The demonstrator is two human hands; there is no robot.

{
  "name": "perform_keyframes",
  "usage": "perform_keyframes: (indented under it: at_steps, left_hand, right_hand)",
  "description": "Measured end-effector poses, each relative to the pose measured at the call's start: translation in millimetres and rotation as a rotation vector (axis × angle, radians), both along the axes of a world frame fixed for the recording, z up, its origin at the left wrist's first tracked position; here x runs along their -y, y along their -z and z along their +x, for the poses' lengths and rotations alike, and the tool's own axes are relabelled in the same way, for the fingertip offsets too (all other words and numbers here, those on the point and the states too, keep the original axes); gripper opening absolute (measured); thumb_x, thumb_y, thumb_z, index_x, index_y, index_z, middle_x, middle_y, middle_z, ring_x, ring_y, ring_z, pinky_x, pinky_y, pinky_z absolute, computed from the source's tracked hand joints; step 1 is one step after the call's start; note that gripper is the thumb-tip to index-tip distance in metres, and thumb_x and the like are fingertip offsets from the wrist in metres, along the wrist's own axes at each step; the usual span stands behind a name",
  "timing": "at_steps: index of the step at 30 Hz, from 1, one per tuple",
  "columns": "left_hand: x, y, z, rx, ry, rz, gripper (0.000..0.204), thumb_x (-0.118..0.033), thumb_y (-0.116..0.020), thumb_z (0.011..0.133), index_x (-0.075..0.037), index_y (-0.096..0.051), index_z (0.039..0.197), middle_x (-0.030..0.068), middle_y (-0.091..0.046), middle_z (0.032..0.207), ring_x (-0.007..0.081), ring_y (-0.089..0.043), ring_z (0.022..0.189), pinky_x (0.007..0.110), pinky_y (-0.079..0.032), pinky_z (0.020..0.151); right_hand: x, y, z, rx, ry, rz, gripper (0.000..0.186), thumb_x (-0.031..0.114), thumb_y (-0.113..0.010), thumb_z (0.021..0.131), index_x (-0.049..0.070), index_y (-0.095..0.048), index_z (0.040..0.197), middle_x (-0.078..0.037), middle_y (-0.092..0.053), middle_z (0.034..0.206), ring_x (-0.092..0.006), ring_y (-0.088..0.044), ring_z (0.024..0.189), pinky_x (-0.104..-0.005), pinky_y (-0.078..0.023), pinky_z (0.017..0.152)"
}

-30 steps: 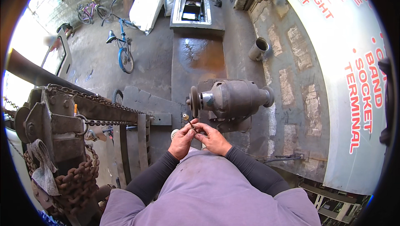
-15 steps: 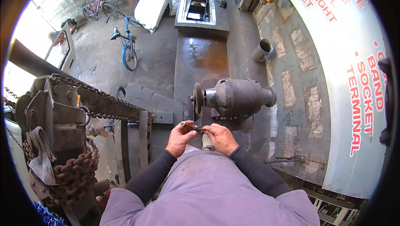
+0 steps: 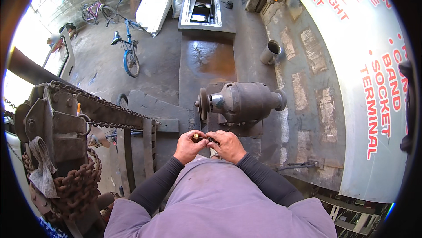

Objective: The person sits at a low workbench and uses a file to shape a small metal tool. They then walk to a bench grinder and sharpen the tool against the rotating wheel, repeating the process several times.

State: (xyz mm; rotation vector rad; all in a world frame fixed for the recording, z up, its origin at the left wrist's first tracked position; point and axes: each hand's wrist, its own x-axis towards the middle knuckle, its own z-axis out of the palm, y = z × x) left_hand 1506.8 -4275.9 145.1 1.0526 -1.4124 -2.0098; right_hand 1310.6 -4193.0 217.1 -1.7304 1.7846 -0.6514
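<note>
My left hand is closed on a small slender fitting with a brass-coloured head. My right hand pinches the same piece at its darker end, close beside my left. Both are held low in front of my body, just below a dark metal bench grinder with a wheel on its left end. Left of my hands stands a rusty steel frame with chains, a grey rag hanging from it.
A blue bicycle, white sacks, a recessed steel basin and a metal cylinder stand beyond. A large printed sign fills the right. A blurred person is by a loose door at far left.
Both hands have shifted on the small fitting. Its brass head, earlier raised above my fingertips, now lies lower among the fingers of my left hand.
</note>
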Motion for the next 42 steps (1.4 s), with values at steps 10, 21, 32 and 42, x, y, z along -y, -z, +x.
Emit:
perform_keyframes:
  at_steps: [10,21,32,42]
  left_hand:
    - [11,-20,-2,0.002,-0.209,-0.212,0.013,0.003,-0.074,0.099,0.0,-0.071,0.112,0.0017,-0.07,0.097,0.0076,-0.069,0.087,0.025,-0.057,0.077]
    - [32,7,14,-0.279,-0.341,0.314,0.016,-0.001,-0.073,0.104,-0.005,-0.058,0.107,0.0062,-0.07,0.105,0.016,-0.075,0.092,0.037,-0.069,0.088]
    - [56,-2,1,-0.206,-0.468,0.071,0.02,-0.001,-0.075,0.104,-0.001,-0.063,0.12,0.0057,-0.073,0.102,0.013,-0.074,0.091,0.03,-0.067,0.082]
    - [80,15,-2,-0.15,-0.46,0.153,0.018,-0.001,-0.076,0.103,0.001,-0.063,0.117,0.0078,-0.072,0.1,0.0165,-0.077,0.087,0.032,-0.07,0.078]
  right_hand:
    - [2,37,-6,0.161,0.234,-0.035,0.027,0.015,-0.084,0.093,0.003,-0.075,0.115,-0.015,-0.075,0.103,-0.036,-0.073,0.096,-0.0428,-0.058,0.086]
    - [22,66,-13,0.534,0.445,0.217,0.03,0.01,-0.089,0.093,0.0,-0.07,0.114,-0.003,-0.073,0.095,-0.0114,-0.068,0.086,-0.0302,-0.059,0.079]
    - [45,69,-3,0.994,0.606,0.315,0.031,0.003,-0.07,0.106,-0.007,-0.059,0.133,-0.013,-0.076,0.108,-0.0189,-0.077,0.093,-0.0338,-0.066,0.086]
    - [51,71,4,1.055,0.702,0.409,0.025,0.01,-0.072,0.107,-0.003,-0.063,0.126,-0.013,-0.076,0.106,-0.0202,-0.076,0.087,-0.0357,-0.066,0.083]
